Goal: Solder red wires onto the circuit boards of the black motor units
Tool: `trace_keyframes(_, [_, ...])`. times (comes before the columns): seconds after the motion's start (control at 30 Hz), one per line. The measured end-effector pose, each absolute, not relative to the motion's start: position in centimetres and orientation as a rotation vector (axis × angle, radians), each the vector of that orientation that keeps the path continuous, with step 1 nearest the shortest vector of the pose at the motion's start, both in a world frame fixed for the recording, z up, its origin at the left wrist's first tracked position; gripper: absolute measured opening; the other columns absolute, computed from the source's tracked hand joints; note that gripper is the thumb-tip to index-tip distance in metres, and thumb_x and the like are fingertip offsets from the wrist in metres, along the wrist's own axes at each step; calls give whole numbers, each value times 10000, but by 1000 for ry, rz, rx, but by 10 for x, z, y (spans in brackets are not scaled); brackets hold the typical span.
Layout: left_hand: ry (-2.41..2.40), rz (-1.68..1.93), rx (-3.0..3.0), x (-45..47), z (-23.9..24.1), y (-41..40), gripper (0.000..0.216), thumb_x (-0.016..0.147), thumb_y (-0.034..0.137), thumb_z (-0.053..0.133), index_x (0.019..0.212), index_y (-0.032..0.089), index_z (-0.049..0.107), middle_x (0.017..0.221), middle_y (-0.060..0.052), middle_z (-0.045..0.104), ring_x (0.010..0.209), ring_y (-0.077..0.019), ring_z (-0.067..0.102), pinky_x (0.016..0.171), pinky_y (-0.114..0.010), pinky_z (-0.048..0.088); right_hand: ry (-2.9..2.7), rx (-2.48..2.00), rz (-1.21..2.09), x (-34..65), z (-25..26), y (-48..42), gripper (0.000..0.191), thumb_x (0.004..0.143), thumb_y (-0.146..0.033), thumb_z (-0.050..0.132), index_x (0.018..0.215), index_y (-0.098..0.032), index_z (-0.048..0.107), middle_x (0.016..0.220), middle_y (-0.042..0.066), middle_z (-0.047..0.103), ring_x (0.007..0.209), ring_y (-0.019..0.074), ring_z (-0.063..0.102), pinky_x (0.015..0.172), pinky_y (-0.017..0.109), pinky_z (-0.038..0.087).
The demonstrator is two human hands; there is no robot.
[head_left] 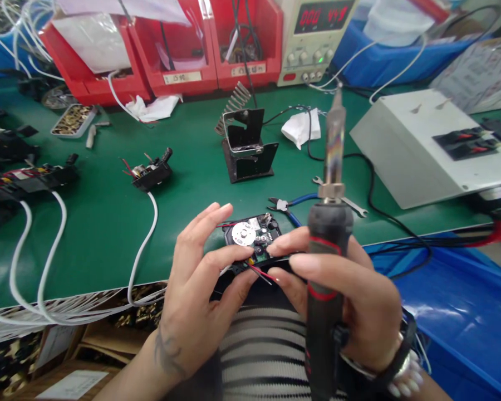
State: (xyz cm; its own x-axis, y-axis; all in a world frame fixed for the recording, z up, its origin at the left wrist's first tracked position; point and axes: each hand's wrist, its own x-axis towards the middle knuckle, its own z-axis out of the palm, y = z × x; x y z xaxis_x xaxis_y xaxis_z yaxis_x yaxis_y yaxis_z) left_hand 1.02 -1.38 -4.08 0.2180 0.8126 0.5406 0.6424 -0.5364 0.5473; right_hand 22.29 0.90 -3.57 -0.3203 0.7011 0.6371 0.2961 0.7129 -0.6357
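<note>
My left hand (209, 273) grips the near left side of a small black electronic module (271, 221), which carries a white disc (242, 234) and a circuit board. Red and black wires (261, 273) stick out of its near edge. My right hand (354, 295) has a soldering iron (328, 256) tucked in it, held upright with the metal tip pointing up and away from the module. The thumb and forefinger of that same hand touch the module's right side by the wires. Blue-handled cutters (281, 205) lie just beyond the module, close to an open-end wrench (354, 207).
A black soldering iron stand (250, 147) with a coil stands mid-table. Another wired module (152, 171) lies left, its white cable hanging over the edge. Red bins (187, 78) and a power supply (290, 50) line the back. A grey box (421, 150) stands right, above a blue tray (463, 323).
</note>
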Motion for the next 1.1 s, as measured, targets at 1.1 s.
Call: trace_keyframes(1.1, [1322,1402,2312,16,-37,-9,124,989,116,728,979,225,670,1048,-4,707,888,-107,669,832,-211,600,-1982,-797,623,220,-32,13,438,988,-42,711,1380,-177,571,1252,64,667,1203,121,649,1075,232,576])
